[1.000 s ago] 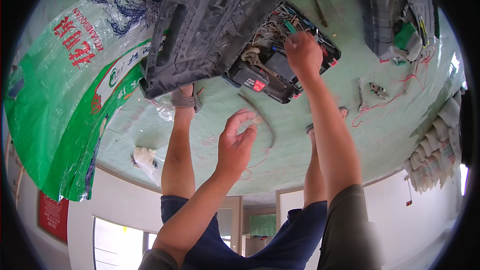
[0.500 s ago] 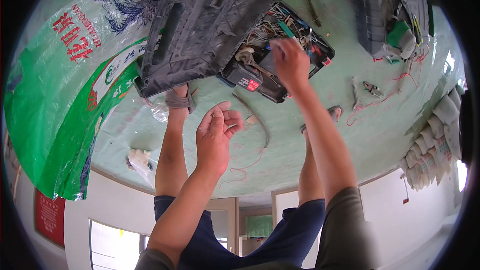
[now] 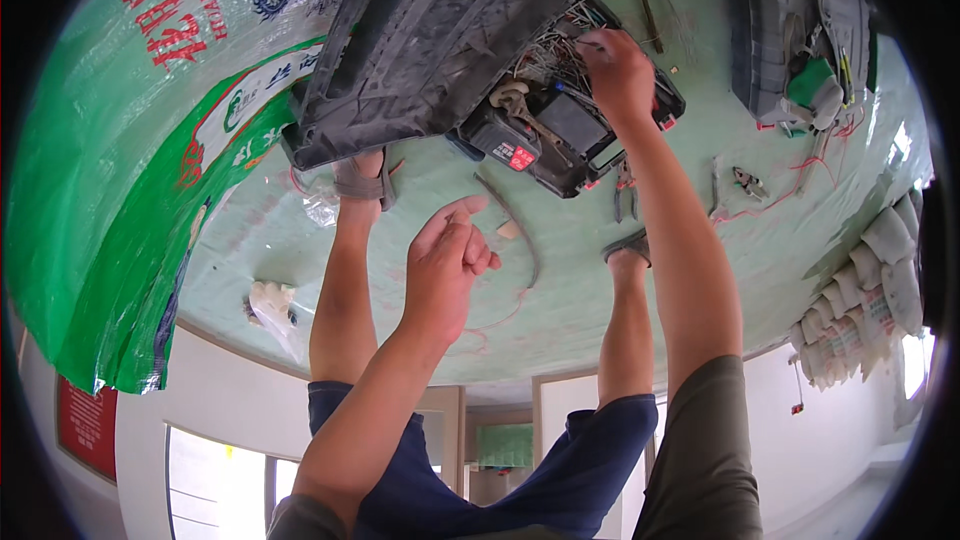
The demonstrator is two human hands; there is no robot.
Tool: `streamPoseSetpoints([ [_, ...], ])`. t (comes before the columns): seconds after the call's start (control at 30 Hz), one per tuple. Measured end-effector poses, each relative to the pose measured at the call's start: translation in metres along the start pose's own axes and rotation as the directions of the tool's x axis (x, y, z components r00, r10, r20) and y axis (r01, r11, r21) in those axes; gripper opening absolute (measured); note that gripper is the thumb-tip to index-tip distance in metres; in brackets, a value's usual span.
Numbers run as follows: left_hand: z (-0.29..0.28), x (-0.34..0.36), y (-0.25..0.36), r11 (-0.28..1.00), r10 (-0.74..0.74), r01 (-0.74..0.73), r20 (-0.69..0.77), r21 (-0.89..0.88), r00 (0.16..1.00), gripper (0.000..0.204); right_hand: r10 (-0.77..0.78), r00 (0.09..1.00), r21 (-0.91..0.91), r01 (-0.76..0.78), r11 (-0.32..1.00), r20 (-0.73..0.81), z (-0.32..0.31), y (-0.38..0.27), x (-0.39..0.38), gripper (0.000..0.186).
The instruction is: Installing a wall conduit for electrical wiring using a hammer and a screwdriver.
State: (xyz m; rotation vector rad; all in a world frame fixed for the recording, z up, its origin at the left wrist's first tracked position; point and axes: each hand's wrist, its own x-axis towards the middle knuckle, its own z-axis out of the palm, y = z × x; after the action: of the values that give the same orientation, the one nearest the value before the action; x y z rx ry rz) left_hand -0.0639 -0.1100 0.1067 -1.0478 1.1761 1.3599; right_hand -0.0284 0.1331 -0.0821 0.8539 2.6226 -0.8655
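My right hand (image 3: 622, 78) is over the open black toolbox (image 3: 548, 178), its bent fingers a little apart above a heap of screws and small metal parts (image 3: 545, 62). Nothing shows in those fingers. My left hand (image 3: 445, 265) is raised in front of the box, thumb pressed onto curled fingers, with the index finger stretched out. Whatever it may hold is hidden. In the box lie an adjustable wrench (image 3: 515, 100) and a black battery pack (image 3: 503, 143) with a red label. The dark lid (image 3: 430, 50) leans open to the left.
A green and white woven sack (image 3: 130, 270) stands at the left. A second dark case (image 3: 765, 40), with gloves and tools on it, lies far right. Pliers (image 3: 747, 182), red wire (image 3: 762, 210) and a bent strip (image 3: 520, 230) lie on the green floor near my feet.
My right hand has moved slightly up and right, further over the toolbox. The left hand has turned, its index finger now standing out. The whole view has shifted a little.
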Motion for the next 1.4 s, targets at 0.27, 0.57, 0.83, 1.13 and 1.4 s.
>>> streamPoseSetpoints([
  [0.27,0.021,-0.003,-0.007,0.998,0.049,-0.052,0.082,0.029,0.995,0.030,0.440,0.810,0.918,-0.384,-0.101,0.387,-0.054,-0.004,-0.068,0.021],
  [0.57,0.032,-0.008,-0.011,0.993,0.032,-0.050,0.165,0.106,0.986,0.032,0.296,0.812,0.789,-0.293,-0.540,0.503,-0.067,-0.054,-0.126,0.011],
  [0.83,0.026,-0.008,-0.015,0.945,0.095,-0.124,0.108,0.304,0.990,0.024,0.282,0.764,0.749,-0.364,-0.554,0.580,-0.062,-0.119,-0.203,0.011],
  [1.13,0.008,-0.010,-0.014,-0.058,0.456,-0.544,0.507,0.837,0.731,0.016,0.377,0.803,0.886,-0.439,-0.151,0.462,-0.104,-0.103,-0.191,0.014],
  [1.4,0.014,-0.008,-0.004,0.966,-0.107,0.044,0.235,0.256,0.966,0.028,0.256,0.967,0.818,-0.152,0.554,0.006,-0.100,-0.125,-0.196,0.020],
])
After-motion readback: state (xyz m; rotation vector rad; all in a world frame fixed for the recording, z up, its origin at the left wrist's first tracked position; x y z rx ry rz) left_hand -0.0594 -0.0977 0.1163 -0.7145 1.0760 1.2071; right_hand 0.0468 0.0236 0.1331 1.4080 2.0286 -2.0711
